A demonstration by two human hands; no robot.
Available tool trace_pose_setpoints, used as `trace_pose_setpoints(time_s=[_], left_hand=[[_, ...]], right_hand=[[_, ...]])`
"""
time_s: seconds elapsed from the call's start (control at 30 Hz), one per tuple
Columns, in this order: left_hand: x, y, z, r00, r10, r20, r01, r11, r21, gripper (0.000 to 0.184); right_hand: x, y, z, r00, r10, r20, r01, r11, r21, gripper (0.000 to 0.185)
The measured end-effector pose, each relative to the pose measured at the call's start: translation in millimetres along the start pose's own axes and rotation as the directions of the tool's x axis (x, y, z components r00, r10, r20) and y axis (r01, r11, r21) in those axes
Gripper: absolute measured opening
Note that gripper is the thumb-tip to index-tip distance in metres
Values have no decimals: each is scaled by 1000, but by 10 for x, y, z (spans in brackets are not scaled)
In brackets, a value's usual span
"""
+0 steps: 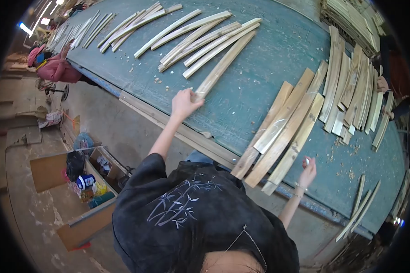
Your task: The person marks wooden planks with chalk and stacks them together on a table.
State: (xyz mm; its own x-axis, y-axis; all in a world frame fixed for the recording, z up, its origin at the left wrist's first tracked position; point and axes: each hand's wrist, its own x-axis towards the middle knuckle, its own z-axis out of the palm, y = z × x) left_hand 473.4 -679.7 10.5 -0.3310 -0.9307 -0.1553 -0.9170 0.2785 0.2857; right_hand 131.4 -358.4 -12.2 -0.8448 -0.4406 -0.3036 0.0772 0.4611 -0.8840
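My left hand (187,103) is closed on the near end of a long wooden slat (225,66). The slat lies slantwise on the green table, its far end by other slats (205,38). At the right, my right hand (308,172) pinches a short white chalk-like stick (307,161), partly hidden by the fingers. Just left of that hand, several wider wooden slats (282,127) lie side by side, their near ends jutting over the table edge. Some carry pale streaks.
The green worktable (278,50) carries more slat rows, one pile (351,91) at the right. Another person (57,66) stands at the far left; a co-worker's hand (382,84) touches slats at the right. A wooden box (73,186) with containers stands on the floor.
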Motion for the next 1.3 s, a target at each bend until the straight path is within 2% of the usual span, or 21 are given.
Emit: trace_pose_setpoints(time_s=[0.07, 0.13, 0.2, 0.23, 0.3, 0.4, 0.43, 0.5, 0.53, 0.57, 0.6, 0.67, 0.73, 0.8, 0.93, 0.97, 1.0, 1.03, 1.1, 1.17, 1.3], left_hand=[[-76, 124, -98, 998, 59, -32, -62, 991, -115, 46], [-158, 268, -329, 996, 45, 83, -21, 965, -261, 48], [-226, 317, -384, 935, -15, 355, 264, 697, -666, 54], [-249, 313, -359, 928, 15, 372, 259, 690, -676, 54], [-261, 293, -347, 873, 223, 433, 314, 423, -850, 56], [-185, 162, -322, 760, 494, 423, 170, 477, -862, 59], [-102, 83, -423, 648, 570, 505, 63, 620, -782, 59], [196, -124, -501, 568, 607, 556, -64, 706, -705, 60], [366, -207, -517, 493, 620, 610, -194, 762, -618, 61], [531, -324, -326, 782, 433, 448, -280, 887, -367, 62], [689, -442, -86, 954, 255, 158, -243, 966, -90, 62], [986, -574, 0, 968, 196, -157, -161, 964, 210, 68], [1173, -714, 130, 957, 262, -123, -230, 947, 223, 68], [1262, -767, 139, 942, 321, -94, -292, 927, 236, 68], [1177, -765, -116, 912, 370, 179, -348, 927, -139, 61], [1187, -781, -154, 775, 431, 463, -89, 799, -595, 55], [1165, -805, -177, 535, 588, 607, 332, 514, -791, 49], [1054, -764, -286, 533, 579, 617, 340, 521, -783, 49], [776, -606, -553, 440, 746, 499, 653, 115, -748, 44], [722, -612, -423, 424, 709, 564, 634, 213, -743, 45], [650, -686, 97, 483, 619, 619, 634, 240, -735, 44]], right_hand=[[-368, -449, 612, 986, 66, 151, -99, 971, 217, 38], [-588, -566, 1141, 896, 143, 421, -377, 745, 550, 34], [-847, -914, 1656, 832, 123, 542, -460, 700, 547, 30], [-909, -1051, 1921, 808, 203, 553, -529, 662, 531, 29], [-913, -1144, 2333, 701, 150, 697, -651, 534, 540, 29], [-813, -1172, 2735, 747, 193, 637, -601, 606, 522, 32], [-749, -1115, 2832, 754, 190, 629, -594, 606, 529, 32], [-649, -969, 2950, 869, 372, 325, -486, 760, 431, 35], [-663, -959, 2976, 871, 368, 325, -483, 761, 434, 35], [-688, -952, 2987, 887, 385, 253, -460, 773, 437, 36], [-722, -958, 2998, 899, 400, 179, -437, 786, 436, 37], [-823, -1091, 3031, 912, 398, 95, -395, 792, 466, 36], [-888, -1115, 3018, 975, 66, -213, -47, 994, 96, 42], [-869, -1194, 3066, 962, 46, -270, -13, 993, 120, 44], [-318, -1595, 3056, 944, -90, -317, 183, 943, 278, 40], [-108, -1831, 3052, 958, -50, -282, 147, 930, 336, 39], [207, -1908, 3020, 976, -87, -197, 141, 949, 280, 40], [584, -1920, 2997, 988, -80, -134, 113, 959, 258, 39], [826, -1853, 3092, 995, -64, -72, 80, 966, 245, 39], [824, -1842, 3200, 992, 101, -76, -80, 967, 240, 40], [14, -1519, 3494, 867, 318, 384, -477, 754, 451, 34]])
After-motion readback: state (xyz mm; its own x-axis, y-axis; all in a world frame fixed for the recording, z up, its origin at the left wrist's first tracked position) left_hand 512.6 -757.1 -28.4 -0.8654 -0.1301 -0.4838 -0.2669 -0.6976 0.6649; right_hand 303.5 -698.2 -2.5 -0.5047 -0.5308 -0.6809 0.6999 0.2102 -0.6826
